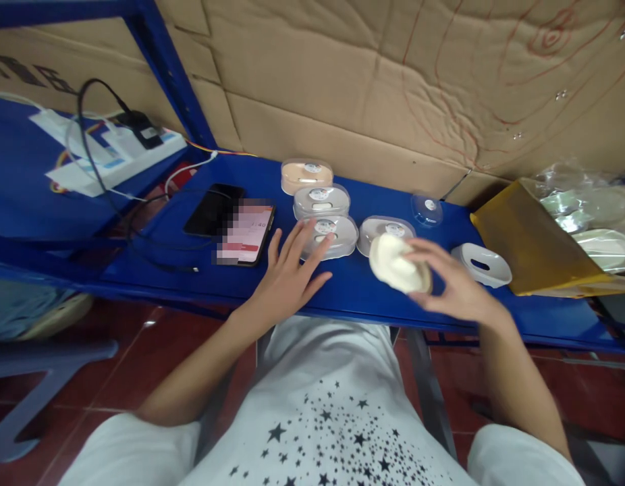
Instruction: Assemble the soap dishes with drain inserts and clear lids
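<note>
Right hand pinches a cream-white, rounded oval piece near the worktop's front edge

In the head view, the piece is blurred and tilted between thumb and fingers, above the blue worktop, in front of a pale oval box with a clear plastic lid. The left hand is spread, its fingers over the nearest of three clear-lidded oval boxes: a white one, another white one behind it, and a peach one by the back edge. Whether the fingertips press down cannot be told.

A small clear plastic lid with a round sticker lies toward the back edge. Toward the right end are a white oval shell with a dark slot and a brown cardboard carton of clear plastic pieces. Left of the boxes lie a lit phone and a dark phone.
</note>
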Tool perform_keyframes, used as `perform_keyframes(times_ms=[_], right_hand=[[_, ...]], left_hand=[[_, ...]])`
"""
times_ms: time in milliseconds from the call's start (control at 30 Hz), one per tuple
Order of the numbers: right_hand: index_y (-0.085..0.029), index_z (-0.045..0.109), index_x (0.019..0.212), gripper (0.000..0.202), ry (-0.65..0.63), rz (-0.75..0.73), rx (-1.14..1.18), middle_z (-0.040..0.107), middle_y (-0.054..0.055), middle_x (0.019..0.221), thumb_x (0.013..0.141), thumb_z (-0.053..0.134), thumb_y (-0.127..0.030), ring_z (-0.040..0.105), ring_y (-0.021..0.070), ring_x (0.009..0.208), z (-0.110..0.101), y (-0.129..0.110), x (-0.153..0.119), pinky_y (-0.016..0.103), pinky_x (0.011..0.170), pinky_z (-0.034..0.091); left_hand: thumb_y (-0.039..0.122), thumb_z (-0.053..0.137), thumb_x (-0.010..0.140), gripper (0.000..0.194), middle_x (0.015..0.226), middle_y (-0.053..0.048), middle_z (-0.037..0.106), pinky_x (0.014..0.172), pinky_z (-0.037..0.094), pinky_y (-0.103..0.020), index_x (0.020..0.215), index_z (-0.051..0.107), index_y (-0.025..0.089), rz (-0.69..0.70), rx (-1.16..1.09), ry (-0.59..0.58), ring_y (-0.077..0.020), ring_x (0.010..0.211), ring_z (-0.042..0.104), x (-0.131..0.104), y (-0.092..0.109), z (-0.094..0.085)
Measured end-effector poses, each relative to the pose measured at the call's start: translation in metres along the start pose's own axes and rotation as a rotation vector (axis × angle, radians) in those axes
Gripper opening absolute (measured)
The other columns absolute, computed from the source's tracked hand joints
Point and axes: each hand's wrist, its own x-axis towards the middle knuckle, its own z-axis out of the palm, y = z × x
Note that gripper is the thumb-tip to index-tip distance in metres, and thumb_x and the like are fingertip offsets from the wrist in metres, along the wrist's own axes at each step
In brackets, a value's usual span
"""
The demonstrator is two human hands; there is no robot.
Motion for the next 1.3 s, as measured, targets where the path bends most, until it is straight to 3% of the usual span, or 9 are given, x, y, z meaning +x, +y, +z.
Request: perform_keyframes(times_ms=[133,233,333,467,700,900,1067,1200,1300], right_hand=[[-0.031,0.055,0.158,0.067,-0.162,-0.101,0.043,0.049,0.013,0.172,0.096,0.079,-0.036,0.048,0.0337,0.159,0.051,-0.039,-0.001,0.056,0.127,0.048],[-0.03,0.063,0.152,0.057,-0.147,-0.185,0.078,0.058,0.011,0.166,0.1,0.077,-0.047,0.051,0.0334,0.157,0.065,-0.029,0.021,0.058,0.128,0.046],[-0.03,0.079,0.118,0.031,0.116,-0.121,0.167,0.081,0.006,0.127,0.109,0.061,-0.053,0.075,0.0273,0.124,0.048,0.015,0.043,0.049,0.112,0.059],[-0.025,0.078,0.104,0.049,0.638,0.385,-0.096,0.081,0.009,0.106,0.11,0.046,-0.061,0.076,0.0287,0.104,0.006,0.099,0.066,0.049,0.101,0.06],[-0.017,0.059,0.15,0.086,0.197,0.909,-0.355,0.062,0.026,0.152,0.088,0.069,-0.075,0.062,0.046,0.137,-0.004,0.17,0.09,0.067,0.114,0.048],[-0.015,0.063,0.139,0.071,0.285,0.729,-0.338,0.071,0.023,0.136,0.085,0.073,-0.059,0.068,0.0399,0.125,-0.009,0.168,0.074,0.056,0.11,0.053],[-0.018,0.062,0.14,0.068,0.17,0.581,-0.341,0.067,0.022,0.145,0.088,0.069,-0.061,0.065,0.0418,0.133,-0.006,0.129,0.035,0.061,0.114,0.05],[-0.028,0.052,0.156,0.069,0.047,0.533,-0.359,0.053,0.018,0.168,0.1,0.057,-0.067,0.052,0.0443,0.152,0.005,0.089,-0.003,0.08,0.126,0.025],[-0.038,0.041,0.166,0.066,0.01,0.534,-0.329,0.046,0.01,0.175,0.107,0.046,-0.066,0.042,0.0397,0.162,-0.011,0.085,-0.042,0.079,0.131,0.013]], left_hand=[[0.041,0.068,0.108,0.057,0.173,-0.021,0.041,0.128,0.041,-0.062,0.16,0.051,0.028,0.322,-0.098,-0.035,-0.0385,0.161,0.043,-0.004,0.003,-0.005],[0.042,0.069,0.107,0.035,0.162,-0.019,0.056,0.124,0.048,-0.058,0.136,0.069,0.022,0.368,-0.104,-0.107,-0.0365,0.15,0.054,-0.003,0.005,-0.006],[0.036,0.068,0.108,0.021,0.151,-0.017,0.065,0.121,0.052,-0.056,0.119,0.074,0.018,0.336,-0.088,-0.184,-0.0351,0.141,0.062,-0.001,0.007,-0.005],[0.035,0.067,0.108,0.02,0.147,-0.017,0.067,0.118,0.055,-0.056,0.116,0.074,0.018,0.348,-0.109,-0.195,-0.0352,0.137,0.064,0.001,0.006,-0.005],[0.03,0.065,0.109,0.016,0.14,-0.014,0.069,0.117,0.056,-0.053,0.118,0.072,0.019,0.33,-0.141,-0.183,-0.0325,0.135,0.065,-0.001,0.003,-0.001],[0.028,0.065,0.11,0.013,0.132,-0.011,0.073,0.116,0.058,-0.045,0.116,0.071,0.019,0.319,-0.24,-0.189,-0.0266,0.131,0.069,-0.003,0.001,-0.001],[0.027,0.067,0.109,0.01,0.127,-0.009,0.075,0.111,0.058,-0.044,0.109,0.072,0.019,0.317,-0.302,-0.198,-0.0256,0.125,0.07,-0.002,0.001,-0.004],[0.03,0.067,0.109,0.012,0.123,-0.007,0.075,0.105,0.058,-0.042,0.105,0.073,0.021,0.304,-0.334,-0.244,-0.024,0.118,0.072,-0.003,0.003,-0.006],[0.031,0.066,0.11,0.012,0.124,-0.007,0.075,0.105,0.057,-0.042,0.105,0.072,0.022,0.3,-0.346,-0.266,-0.0239,0.118,0.071,-0.005,0.007,-0.007]])
